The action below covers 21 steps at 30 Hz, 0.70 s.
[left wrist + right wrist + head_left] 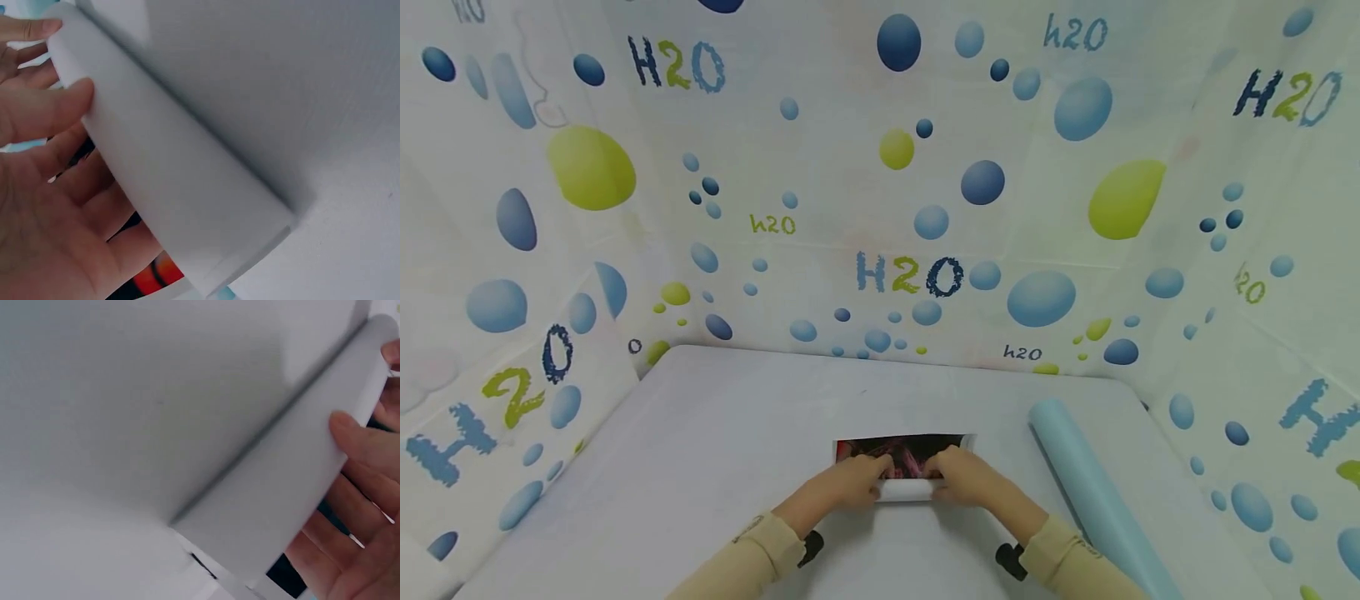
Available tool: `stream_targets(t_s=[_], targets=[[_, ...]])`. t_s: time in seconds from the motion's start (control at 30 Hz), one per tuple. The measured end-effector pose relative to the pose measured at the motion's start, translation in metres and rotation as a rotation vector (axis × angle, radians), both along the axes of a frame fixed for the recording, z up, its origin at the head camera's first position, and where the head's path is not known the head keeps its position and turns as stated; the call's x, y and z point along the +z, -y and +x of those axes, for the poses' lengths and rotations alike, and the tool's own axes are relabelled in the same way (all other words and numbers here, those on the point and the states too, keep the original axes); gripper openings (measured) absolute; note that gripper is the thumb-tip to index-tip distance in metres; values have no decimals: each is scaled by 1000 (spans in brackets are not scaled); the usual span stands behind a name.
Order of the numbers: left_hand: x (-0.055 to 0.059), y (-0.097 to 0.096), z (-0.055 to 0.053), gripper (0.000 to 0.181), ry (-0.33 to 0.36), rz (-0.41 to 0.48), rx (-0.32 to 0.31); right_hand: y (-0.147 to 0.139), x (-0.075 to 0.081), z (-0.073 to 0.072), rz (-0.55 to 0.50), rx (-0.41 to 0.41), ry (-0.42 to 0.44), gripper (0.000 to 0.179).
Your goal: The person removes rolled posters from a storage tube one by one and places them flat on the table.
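Observation:
A poster with a dark, pink and red picture (917, 444) lies on the white table (700, 442), its near part curled over into a white-backed roll (905, 491). My left hand (852, 480) holds the left part of this roll, and my right hand (967, 476) holds the right part. In the left wrist view, the left thumb (75, 100) rests on the white back while the fingers pass beneath the edge. The right thumb (347, 428) lies likewise on the white back in the right wrist view, its fingers partly hidden behind the paper.
A long light-blue roll (1097, 500) lies on the table to the right of my right arm. White curtains (820, 150) with blue and green bubbles and H2O lettering hang behind the table and at both sides. Dark straps (1011, 561) show beneath the wrists.

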<state>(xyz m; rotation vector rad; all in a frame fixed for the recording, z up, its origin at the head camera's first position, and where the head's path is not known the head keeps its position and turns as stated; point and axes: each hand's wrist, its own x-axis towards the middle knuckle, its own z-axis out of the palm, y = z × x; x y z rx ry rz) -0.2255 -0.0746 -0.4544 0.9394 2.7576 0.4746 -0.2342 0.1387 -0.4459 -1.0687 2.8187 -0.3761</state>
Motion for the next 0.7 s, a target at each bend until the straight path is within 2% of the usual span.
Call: stream_targets(t_s=[0.1,0.17,0.23,0.33,0.43,0.5,0.6,0.7], targets=[[4,5,4,16,110,79,-17,-1,1,1,-36,-6,140,12],[4,7,5,15,112,121,-42,-3,1,1,-52,5,184,12],[3,7,7,19,41,119,-56,-5,0,-1,-63,24,199,13],[0,1,12,25,-172,53,-68,-9,-2,-3,-69,40,195,15],[-2,-7,19,26,-395,-86,-53,-11,-3,-7,-78,45,191,16],[-5,-11,23,24,-496,-191,-32,-11,-5,-9,-80,28,155,16],[-8,-15,22,28,-560,-310,4,-10,-8,-10,-87,-6,32,13],[-11,-14,15,37,-551,-369,31,-9,-11,-10,-77,-23,-120,10]])
